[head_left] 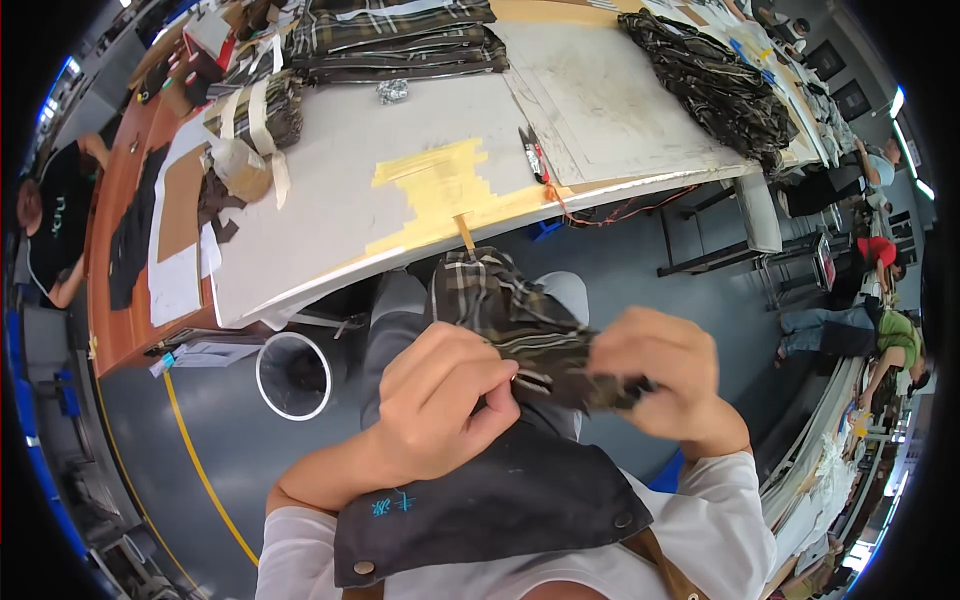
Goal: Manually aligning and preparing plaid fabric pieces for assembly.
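A dark plaid cloth piece (500, 300) with white and olive stripes hangs over my lap. Its far end meets a thin wooden stick (464, 232) that juts from the taped table edge. My left hand (440, 400) is closed in a pinch at the cloth's near left side, and a tiny bright spot shows at its fingertips, too small to name. On the other side, my right hand (660, 375) has its fingers wrapped round the cloth's right end, slightly smeared by motion. A dark apron (490, 505) covers my front below the cloth.
Snips with red handles (536, 155) lie near the table edge (330, 262). Folded plaid stacks (400, 50) and a plaid pile (715, 85) sit farther back. A white-rimmed bin (293, 415) stands at left, a bench (715, 235) at right. Other people work on both sides.
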### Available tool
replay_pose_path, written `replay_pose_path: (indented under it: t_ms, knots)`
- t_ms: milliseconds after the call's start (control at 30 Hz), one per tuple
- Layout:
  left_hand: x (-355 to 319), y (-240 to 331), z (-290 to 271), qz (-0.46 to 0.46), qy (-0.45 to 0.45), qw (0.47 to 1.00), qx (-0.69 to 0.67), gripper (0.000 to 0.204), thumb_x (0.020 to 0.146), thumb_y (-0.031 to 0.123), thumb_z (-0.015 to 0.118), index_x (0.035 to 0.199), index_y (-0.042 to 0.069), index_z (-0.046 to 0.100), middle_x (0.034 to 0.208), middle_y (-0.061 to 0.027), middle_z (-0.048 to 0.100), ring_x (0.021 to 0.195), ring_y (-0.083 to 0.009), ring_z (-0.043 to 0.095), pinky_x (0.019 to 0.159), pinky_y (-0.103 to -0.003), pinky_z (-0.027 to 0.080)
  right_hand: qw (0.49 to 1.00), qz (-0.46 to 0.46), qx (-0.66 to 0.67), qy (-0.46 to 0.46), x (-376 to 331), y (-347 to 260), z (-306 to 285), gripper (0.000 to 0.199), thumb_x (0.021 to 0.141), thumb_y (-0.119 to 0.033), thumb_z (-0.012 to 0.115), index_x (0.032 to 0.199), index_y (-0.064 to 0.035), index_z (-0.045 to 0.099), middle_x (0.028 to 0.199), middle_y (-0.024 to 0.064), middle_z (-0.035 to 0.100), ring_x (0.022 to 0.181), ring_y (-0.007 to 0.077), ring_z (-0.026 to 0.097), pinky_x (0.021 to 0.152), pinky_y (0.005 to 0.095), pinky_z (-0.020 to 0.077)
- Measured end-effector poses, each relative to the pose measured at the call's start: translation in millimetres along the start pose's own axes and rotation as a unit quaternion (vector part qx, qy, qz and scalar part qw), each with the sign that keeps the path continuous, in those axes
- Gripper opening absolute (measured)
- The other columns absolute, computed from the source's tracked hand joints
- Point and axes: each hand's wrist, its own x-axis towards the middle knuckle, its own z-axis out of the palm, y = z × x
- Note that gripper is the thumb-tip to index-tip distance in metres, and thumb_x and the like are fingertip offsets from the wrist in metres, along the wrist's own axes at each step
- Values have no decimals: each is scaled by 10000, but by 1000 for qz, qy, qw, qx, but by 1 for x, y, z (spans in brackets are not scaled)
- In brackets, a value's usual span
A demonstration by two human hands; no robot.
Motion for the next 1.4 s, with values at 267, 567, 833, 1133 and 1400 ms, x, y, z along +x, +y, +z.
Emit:
replay_pose_path:
  t_ms: [267, 567, 833, 1133, 1400]
  knots:
    - [-65, -68, -17, -137, -91, 973, 160, 291, 562, -37, 705, 832, -19, 601, 768, -130, 588, 721, -277, 567, 625, -323, 471, 995, -65, -11, 80, -25, -24, -55, 193, 616, -160, 683, 742, -27, 625, 660, 86, 609, 547, 192, 557, 442, 279, 396]
    - [-44, -42, 26, -86, -10, 996, -22, 304, 578, 6, 744, 825, 22, 566, 768, -90, 589, 689, -239, 561, 594, -318, 445, 994, 110, -13, 22, -3, 9, 55, 209, 588, 73, 702, 707, -8, 550, 624, 70, 538, 512, 151, 499, 444, 255, 346]
    - [-24, -46, 5, -259, -161, 925, -225, 245, 726, -24, 636, 952, 10, 548, 812, -51, 553, 794, -137, 551, 690, -247, 423, 995, 52, -58, 64, 11, 16, 50, 274, 594, 61, 700, 831, -7, 580, 729, 85, 595, 548, 204, 560, 483, 275, 431]
    - [-55, -63, 17, -450, -46, 464, -762, 484, 722, -65, 630, 1186, -17, 501, 1068, -57, 574, 930, -117, 542, 784, -253, 434, 995, 101, -12, 5, 22, 37, 62, 274, 615, 79, 611, 872, 1, 558, 839, 112, 591, 685, 251, 602, 575, 307, 490]
    - [-74, -81, 35, -417, -78, 415, -805, 293, 720, 1, 645, 1008, -25, 597, 940, -71, 613, 821, -135, 576, 715, -260, 459, 972, 159, 35, -168, 21, 48, 65, 272, 621, 100, 586, 873, -2, 567, 841, 112, 593, 751, 289, 604, 631, 318, 492]
